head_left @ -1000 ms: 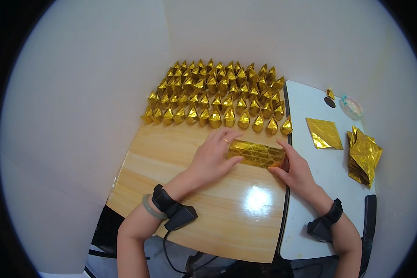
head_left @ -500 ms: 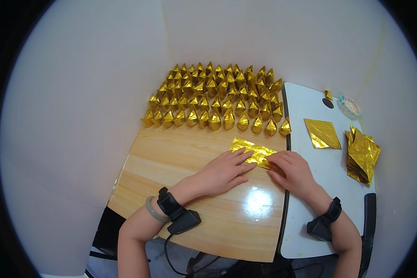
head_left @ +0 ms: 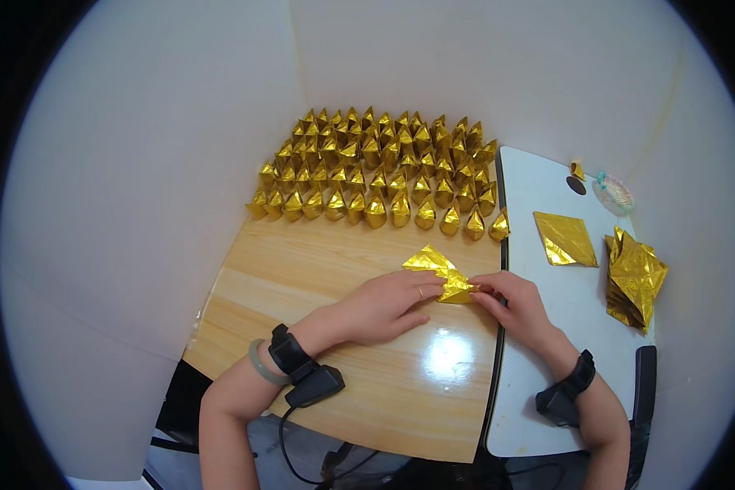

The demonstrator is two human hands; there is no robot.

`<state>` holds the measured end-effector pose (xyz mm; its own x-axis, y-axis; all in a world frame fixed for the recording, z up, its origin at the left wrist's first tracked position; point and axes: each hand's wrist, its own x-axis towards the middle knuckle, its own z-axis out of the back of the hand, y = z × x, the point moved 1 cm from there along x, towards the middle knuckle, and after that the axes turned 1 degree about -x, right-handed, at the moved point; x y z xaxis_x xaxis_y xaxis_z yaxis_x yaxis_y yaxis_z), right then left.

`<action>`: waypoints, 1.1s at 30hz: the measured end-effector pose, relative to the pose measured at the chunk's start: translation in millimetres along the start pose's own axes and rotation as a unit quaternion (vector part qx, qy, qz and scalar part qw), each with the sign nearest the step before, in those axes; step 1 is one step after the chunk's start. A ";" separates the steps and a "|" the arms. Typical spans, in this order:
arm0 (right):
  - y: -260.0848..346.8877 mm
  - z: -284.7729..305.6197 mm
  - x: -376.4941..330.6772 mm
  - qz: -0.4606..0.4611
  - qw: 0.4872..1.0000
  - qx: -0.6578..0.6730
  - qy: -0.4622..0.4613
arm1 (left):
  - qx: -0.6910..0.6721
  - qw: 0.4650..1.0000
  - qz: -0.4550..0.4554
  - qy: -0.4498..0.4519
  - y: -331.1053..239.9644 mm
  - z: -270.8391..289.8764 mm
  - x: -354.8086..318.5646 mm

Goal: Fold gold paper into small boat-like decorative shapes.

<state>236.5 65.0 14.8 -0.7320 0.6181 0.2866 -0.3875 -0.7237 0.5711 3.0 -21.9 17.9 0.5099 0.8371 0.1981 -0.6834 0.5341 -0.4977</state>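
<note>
A sheet of gold foil paper (head_left: pixel 438 263) lies on the wooden table in front of me. Its far left part ends in a point, and its right side is folded over. My left hand (head_left: pixel 392 304) rests on the near left side of the sheet, fingers stretched out flat and partly covering it. At the right end, my right hand (head_left: pixel 514 304) pinches the paper's folded corner between thumb and fingers. Beyond the sheet stand rows of folded gold foil ingots (head_left: pixel 376 214), several deep.
On the white table (head_left: pixel 539 367) to the right lie a flat gold foil square (head_left: pixel 565 238) and a stack of gold foil sheets (head_left: pixel 634 276). Behind them are a pastel woven ring (head_left: pixel 615 193), a dark oval (head_left: pixel 576 186) and one small gold piece (head_left: pixel 577 170). White walls surround the tables.
The flat strip of foil now has its right end folded over, and its far left part shows a point. My left hand has slid slightly left; my right still pinches the right end.
</note>
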 end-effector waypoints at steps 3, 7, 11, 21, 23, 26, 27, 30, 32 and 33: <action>11.1 -2.4 6.6 -0.121 0.989 0.081 0.034 | 0.056 0.997 -0.041 0.030 -7.8 -0.1 1.5; 8.7 -5.5 6.9 0.013 0.996 -0.051 -0.076 | 0.127 0.989 -0.045 0.056 -2.0 -9.7 -0.3; 9.3 -4.6 6.3 0.174 0.979 -0.095 -0.043 | 0.148 0.988 -0.001 0.049 -3.6 -6.2 -2.4; 24.6 -6.7 -4.0 0.197 0.976 -0.024 0.084 | 0.178 0.979 0.093 -0.033 -4.4 -7.6 -5.0; 19.8 -3.4 -1.7 0.145 0.986 -0.051 0.069 | 0.191 0.977 0.087 -0.034 -7.0 -9.1 -4.1; 0.0 -1.6 -2.9 0.087 0.985 -0.151 -0.013 | 0.179 0.980 0.084 -0.037 -7.8 -10.6 -3.0; -6.0 -0.1 -3.0 0.062 0.985 -0.160 -0.009 | 0.152 0.984 0.087 -0.035 -6.4 -10.7 -2.3; -5.2 5.6 -2.0 0.055 0.989 -0.134 0.006 | 0.101 0.992 0.072 -0.032 0.1 -13.1 -3.9; 1.0 8.2 -2.7 0.024 0.997 -0.068 0.021 | 0.076 0.994 0.077 -0.024 1.6 -12.9 -4.8; 3.0 8.5 -2.8 -0.014 0.999 -0.002 0.031 | 0.051 0.996 0.076 -0.012 3.2 -11.9 -5.2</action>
<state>242.2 63.7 22.3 -0.7545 0.6175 0.2224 -0.4101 -0.7081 0.5748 4.3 -26.0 5.2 0.3853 0.9108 0.1481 -0.8017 0.4099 -0.4351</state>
